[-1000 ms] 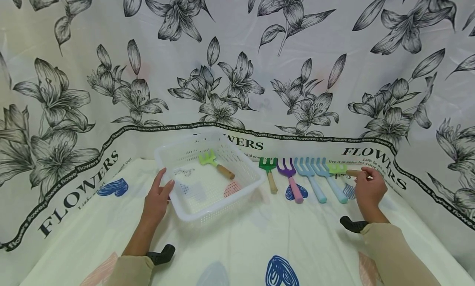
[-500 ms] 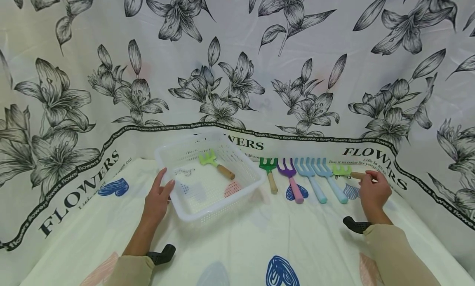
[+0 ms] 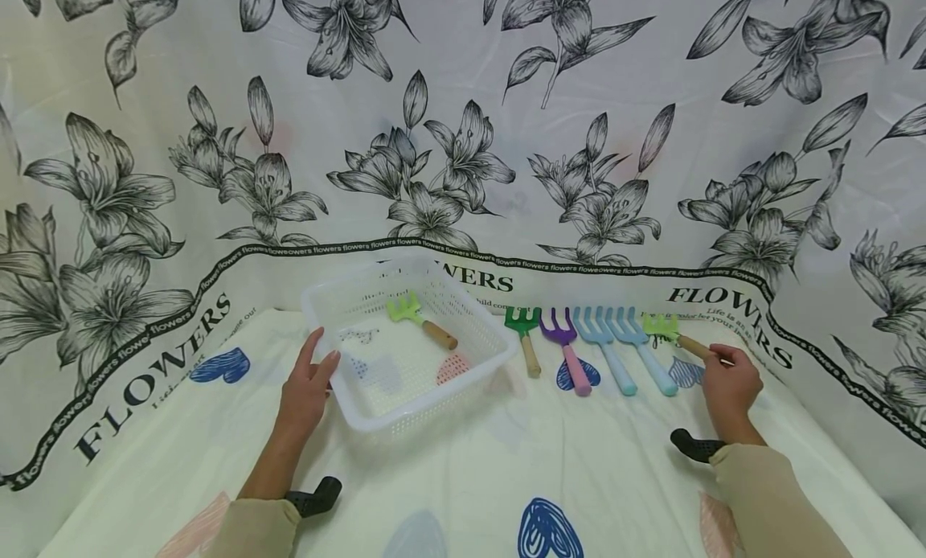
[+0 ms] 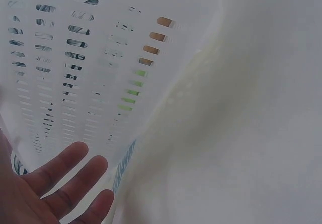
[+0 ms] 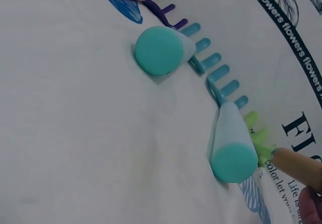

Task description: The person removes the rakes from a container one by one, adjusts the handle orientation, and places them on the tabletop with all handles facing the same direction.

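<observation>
My left hand (image 3: 305,389) holds the left rim of a white perforated plastic basket (image 3: 376,423), with thumb and forefinger at the rim. In the left wrist view, the other fingers (image 4: 80,183) are spread beside the basket's outer wall (image 4: 100,58). A light green hand rake (image 3: 437,333) with a wooden handle lies inside the basket. With my right hand (image 3: 731,385) I pinch the wooden handle of another light green hand rake (image 3: 661,326). Its tines point left, close to the right-hand light blue rake (image 3: 654,369).
Left of the held rake, in a row with tines toward the back, lie another light blue rake (image 3: 618,369), a purple rake with pink handle (image 3: 575,365) and a dark green rake (image 3: 531,355). Flower-printed cloth (image 3: 448,172) rises behind the white cloth-covered surface (image 3: 463,494).
My right hand has shifted slightly right with the light green rake, and the rake's handle end has tilted down toward me. The left hand and basket stay put.
</observation>
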Demonstrator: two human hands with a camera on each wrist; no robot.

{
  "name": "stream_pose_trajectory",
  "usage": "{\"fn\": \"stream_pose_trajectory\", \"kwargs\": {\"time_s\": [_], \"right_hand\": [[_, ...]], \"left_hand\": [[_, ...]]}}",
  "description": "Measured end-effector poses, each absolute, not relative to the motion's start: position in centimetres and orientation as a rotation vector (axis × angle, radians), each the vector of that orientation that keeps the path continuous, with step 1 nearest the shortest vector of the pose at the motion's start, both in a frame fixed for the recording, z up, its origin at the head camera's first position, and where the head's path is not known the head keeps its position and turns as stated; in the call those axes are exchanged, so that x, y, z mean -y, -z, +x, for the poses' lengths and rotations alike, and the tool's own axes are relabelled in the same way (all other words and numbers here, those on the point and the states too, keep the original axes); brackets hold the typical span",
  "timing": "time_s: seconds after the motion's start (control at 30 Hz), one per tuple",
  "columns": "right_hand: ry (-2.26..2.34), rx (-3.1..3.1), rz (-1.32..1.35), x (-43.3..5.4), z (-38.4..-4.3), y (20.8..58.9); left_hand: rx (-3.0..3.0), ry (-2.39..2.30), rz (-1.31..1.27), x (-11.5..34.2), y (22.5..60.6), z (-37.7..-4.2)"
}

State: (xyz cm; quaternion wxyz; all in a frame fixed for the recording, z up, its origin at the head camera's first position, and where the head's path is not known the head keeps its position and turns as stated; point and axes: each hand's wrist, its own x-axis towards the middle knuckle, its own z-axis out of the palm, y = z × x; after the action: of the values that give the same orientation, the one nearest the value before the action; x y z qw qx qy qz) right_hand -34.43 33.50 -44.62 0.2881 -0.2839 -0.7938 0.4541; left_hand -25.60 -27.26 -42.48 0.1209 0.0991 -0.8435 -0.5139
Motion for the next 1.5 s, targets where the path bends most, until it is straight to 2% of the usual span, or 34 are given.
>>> {"fn": "stream_pose_trajectory", "kwargs": {"time_s": [0.57, 1.5], "right_hand": [[-1.184, 2.616, -0.67, -34.4, -33.7, 44.8], [-1.103, 2.606, -0.658, -34.3, -33.1, 43.8]], "left_hand": [[2.458, 1.502, 0.33, 27.5, 42.9, -25.9], [2.45, 1.515, 0.296, 27.3, 42.6, -25.8]]}}
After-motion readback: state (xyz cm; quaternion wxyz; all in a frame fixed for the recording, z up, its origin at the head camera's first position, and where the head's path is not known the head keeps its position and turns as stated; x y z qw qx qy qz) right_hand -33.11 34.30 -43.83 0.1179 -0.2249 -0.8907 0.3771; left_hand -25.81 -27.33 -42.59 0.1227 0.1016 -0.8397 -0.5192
